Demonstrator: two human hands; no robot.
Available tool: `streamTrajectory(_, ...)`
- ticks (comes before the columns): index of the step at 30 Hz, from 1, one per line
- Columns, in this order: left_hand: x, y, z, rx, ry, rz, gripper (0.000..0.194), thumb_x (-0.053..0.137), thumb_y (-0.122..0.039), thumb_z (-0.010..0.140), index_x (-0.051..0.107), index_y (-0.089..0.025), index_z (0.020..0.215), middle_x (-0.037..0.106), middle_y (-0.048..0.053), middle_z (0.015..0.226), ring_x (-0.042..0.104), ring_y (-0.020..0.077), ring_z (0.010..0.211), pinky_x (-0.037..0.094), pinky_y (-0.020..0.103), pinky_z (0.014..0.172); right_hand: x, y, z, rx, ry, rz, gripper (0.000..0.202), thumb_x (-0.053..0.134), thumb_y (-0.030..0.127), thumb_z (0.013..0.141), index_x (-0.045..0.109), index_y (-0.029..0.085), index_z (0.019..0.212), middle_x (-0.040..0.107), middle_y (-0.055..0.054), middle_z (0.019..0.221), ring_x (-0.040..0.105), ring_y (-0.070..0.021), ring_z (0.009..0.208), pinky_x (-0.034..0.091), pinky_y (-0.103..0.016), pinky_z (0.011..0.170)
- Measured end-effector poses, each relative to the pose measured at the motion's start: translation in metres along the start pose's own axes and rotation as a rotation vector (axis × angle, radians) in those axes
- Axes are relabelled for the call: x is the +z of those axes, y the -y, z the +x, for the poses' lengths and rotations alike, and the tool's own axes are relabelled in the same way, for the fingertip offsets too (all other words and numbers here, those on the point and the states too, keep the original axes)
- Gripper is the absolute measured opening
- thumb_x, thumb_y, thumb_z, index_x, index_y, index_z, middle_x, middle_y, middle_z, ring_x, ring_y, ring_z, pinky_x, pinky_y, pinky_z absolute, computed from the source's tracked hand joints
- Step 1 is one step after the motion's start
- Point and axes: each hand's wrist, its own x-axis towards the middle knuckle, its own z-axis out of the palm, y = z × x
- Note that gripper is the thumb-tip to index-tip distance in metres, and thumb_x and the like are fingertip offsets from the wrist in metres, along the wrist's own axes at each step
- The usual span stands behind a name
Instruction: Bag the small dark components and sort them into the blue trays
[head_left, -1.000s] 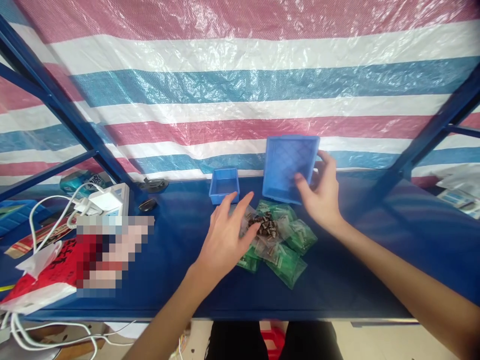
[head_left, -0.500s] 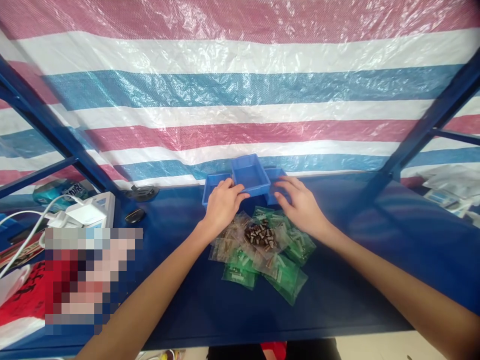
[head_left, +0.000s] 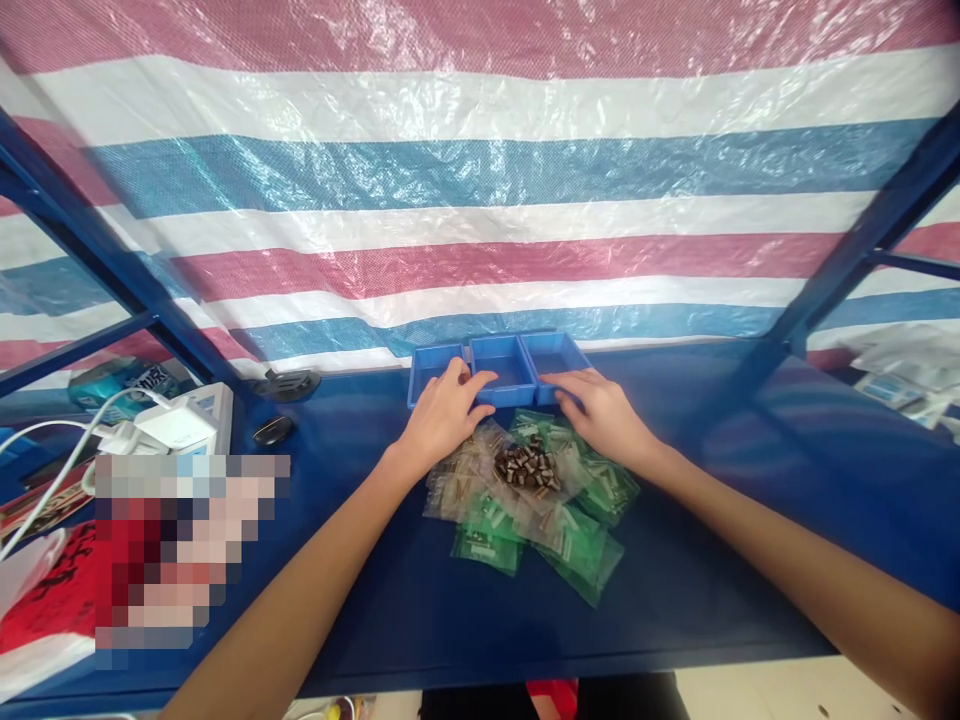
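Three shallow blue trays stand side by side at the back of the table: a left tray (head_left: 436, 356), a middle tray (head_left: 504, 372) and a right tray (head_left: 556, 354). My left hand (head_left: 444, 408) is at the front of the left and middle trays, thumb and index finger apart, covering part of the left tray. At the right tray's front edge is my right hand (head_left: 604, 410), its fingers apart and fingertips close to or touching the rim. In front lies a pile of small green and clear bags (head_left: 487, 535), with dark metallic parts (head_left: 527, 467) in a clear one on top.
A black computer mouse (head_left: 274, 431) and a dark stand (head_left: 286, 384) sit to the left. A white power strip with chargers (head_left: 184, 425), a can (head_left: 124, 385) and a red bag (head_left: 56, 585) line the left side. A striped sheet (head_left: 480, 170) hangs behind.
The middle tray was raised and tilted across the others; it now lies level between them. My left hand has moved off its front corner a little, and my right hand has shifted slightly down.
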Motion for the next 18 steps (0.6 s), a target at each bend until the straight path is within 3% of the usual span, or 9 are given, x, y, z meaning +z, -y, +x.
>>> streamTrajectory(6, 0.001, 0.018, -0.001, 0.123, 0.024, -0.139, 0.037, 0.046, -0.029, 0.103, 0.065, -0.018, 0.132, 0.05, 0.01, 0.122, 0.065, 0.0177, 0.085, 0.056, 0.034, 0.086, 0.0, 0.003, 0.0, -0.067, 0.01, 0.082, 0.048, 0.043, 0.009, 0.094, 0.069, 0.021, 0.132, 0.067, -0.007, 0.137, 0.064, -0.0281, 0.125, 0.052, -0.05, 0.108)
streamTrajectory(14, 0.005, 0.016, -0.004, 0.168, -0.074, -0.172, 0.036, 0.043, -0.026, 0.103, 0.071, -0.016, 0.124, 0.053, 0.008, 0.104, 0.063, 0.0186, 0.088, 0.057, 0.033, 0.084, -0.006, 0.008, 0.001, -0.049, 0.004, 0.092, 0.047, 0.045, 0.009, 0.092, 0.073, 0.025, 0.126, 0.074, -0.004, 0.126, 0.07, -0.0268, 0.114, 0.059, -0.049, 0.099)
streamTrajectory(18, 0.005, 0.019, -0.002, 0.178, -0.074, -0.239, 0.037, 0.043, -0.025, 0.104, 0.071, -0.017, 0.126, 0.056, 0.008, 0.108, 0.065, 0.0175, 0.088, 0.057, 0.031, 0.081, -0.004, 0.006, -0.001, -0.053, -0.003, 0.08, 0.045, 0.046, 0.01, 0.093, 0.072, 0.025, 0.126, 0.073, -0.003, 0.127, 0.07, -0.026, 0.114, 0.059, -0.047, 0.099)
